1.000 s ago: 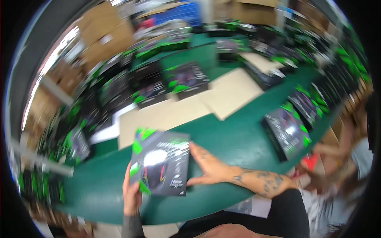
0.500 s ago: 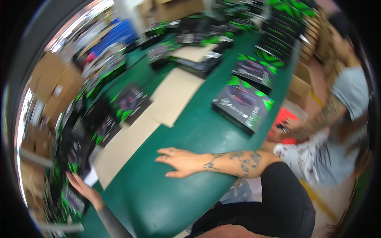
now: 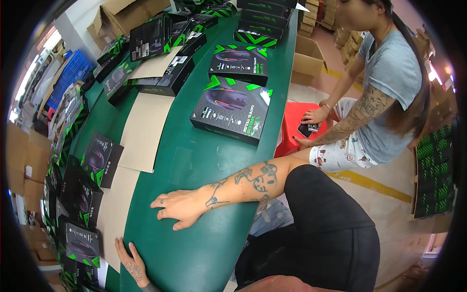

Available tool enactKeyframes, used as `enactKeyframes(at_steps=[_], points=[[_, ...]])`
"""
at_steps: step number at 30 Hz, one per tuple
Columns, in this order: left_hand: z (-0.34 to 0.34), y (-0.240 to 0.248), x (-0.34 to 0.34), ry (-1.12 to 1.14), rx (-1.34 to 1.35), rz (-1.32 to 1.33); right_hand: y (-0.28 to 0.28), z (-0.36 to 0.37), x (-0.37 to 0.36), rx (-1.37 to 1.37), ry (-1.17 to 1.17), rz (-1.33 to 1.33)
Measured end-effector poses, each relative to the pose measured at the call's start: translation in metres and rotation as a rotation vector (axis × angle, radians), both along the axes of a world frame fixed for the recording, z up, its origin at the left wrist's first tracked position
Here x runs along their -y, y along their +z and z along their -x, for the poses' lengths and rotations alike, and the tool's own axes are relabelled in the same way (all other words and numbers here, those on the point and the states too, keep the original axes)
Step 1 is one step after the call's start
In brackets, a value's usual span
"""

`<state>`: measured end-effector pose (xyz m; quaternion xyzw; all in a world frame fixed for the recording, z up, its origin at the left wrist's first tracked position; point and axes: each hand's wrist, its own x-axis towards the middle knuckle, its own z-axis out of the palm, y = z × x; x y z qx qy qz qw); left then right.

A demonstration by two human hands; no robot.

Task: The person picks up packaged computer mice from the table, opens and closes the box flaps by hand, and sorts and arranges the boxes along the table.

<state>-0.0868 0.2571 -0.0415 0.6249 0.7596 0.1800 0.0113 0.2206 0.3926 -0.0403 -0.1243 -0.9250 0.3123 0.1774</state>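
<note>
- Right hand (image 3: pixel 182 208): palm down over the green table (image 3: pixel 187 258), fingers loosely spread, holding nothing; contact with the surface cannot be confirmed.
- Left hand (image 3: pixel 131 265): at 7 o'clock from the right, thumb apart from extended fingers, no object visible in it; palm side partly hidden.
- Change noted: the gaming-mouse box gripped between both hands one second ago is out of them, and the view has swung right. Both hands therefore stand free; which box was released cannot be established.
- Nearest wireless gaming-mouse box (image 3: pixel 233 109): lies flat at 1 o'clock from the right hand, a second mouse box (image 3: pixel 238 63) directly behind.
- Tan cardboard sheet (image 3: pixel 141 134): at 11 o'clock.
- Row of black-and-green mouse boxes (image 3: pixel 99 160): 8 to 10 o'clock, lower ones crowded and distorted at the rim.
- Co-worker (image 3: pixel 394 78): 2 o'clock, hands at a red stool (image 3: pixel 294 117); head cut off above.
</note>
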Motion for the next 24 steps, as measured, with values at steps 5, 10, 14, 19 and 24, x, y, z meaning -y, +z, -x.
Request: enactKeyframes(at_steps=[5, 10, 14, 19, 24], points=[[-0.005, 0.002, -0.004, 0.012, -0.003, -0.003, 0.001, 0.000, -0.006, -0.010, 0.007, -0.026], [-0.006, -0.005, -0.006, 0.018, -0.004, -0.078, 0.005, -0.004, -0.006, 0.035, 0.031, -0.056], [-0.004, -0.003, 0.007, -0.027, 0.096, -0.142, 0.006, 0.004, 0.002, 0.050, 0.027, -0.045], [-0.001, -0.006, 0.004, -0.092, 0.041, -0.278, 0.002, 0.001, 0.005, 0.017, -0.013, -0.040], [-0.005, -0.008, -0.004, -0.135, 0.048, -0.273, 0.002, -0.001, -0.009, -0.029, -0.023, -0.083]])
